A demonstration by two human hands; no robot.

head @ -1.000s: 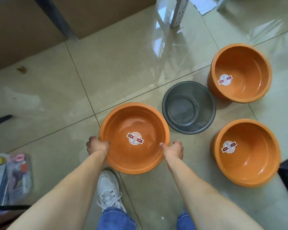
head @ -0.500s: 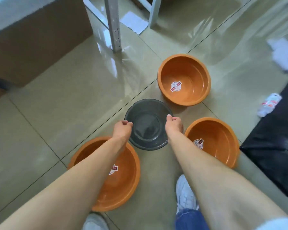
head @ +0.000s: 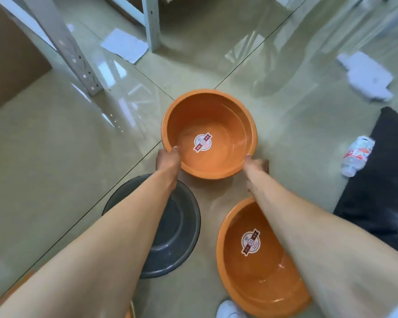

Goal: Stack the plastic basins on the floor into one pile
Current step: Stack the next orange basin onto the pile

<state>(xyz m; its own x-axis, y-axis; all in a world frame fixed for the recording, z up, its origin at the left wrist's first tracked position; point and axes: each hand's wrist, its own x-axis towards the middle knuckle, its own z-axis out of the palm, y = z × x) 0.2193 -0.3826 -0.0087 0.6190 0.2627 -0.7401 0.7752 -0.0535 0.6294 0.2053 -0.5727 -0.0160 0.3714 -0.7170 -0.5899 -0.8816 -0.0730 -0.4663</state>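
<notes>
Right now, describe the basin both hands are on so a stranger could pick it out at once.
Start at the pale metal shelf leg standing on the glossy tiled floor, then look toward the person's outstretched arms. The round orange plastic basin lies farthest from the person, with the left hand and right hand on its near rim. The grey plastic basin and the other orange basin lie nearer, untouched.

Both arms bare, stretched forward and down, forearms converging toward centre frame. Left hand (head: 168,160) curled, thumb hooked over the near-left rim of the far orange basin (head: 225,125), fingers wrapped outside the wall. Right hand (head: 255,164) mirrors it on the near-right rim, thumb on the lip, fingers underneath and mostly hidden. Wrists roughly straight, palms facing each other. Two-handed grip on opposite sides. White sleeve edge visible at the right upper arm, bottom corner.
</notes>
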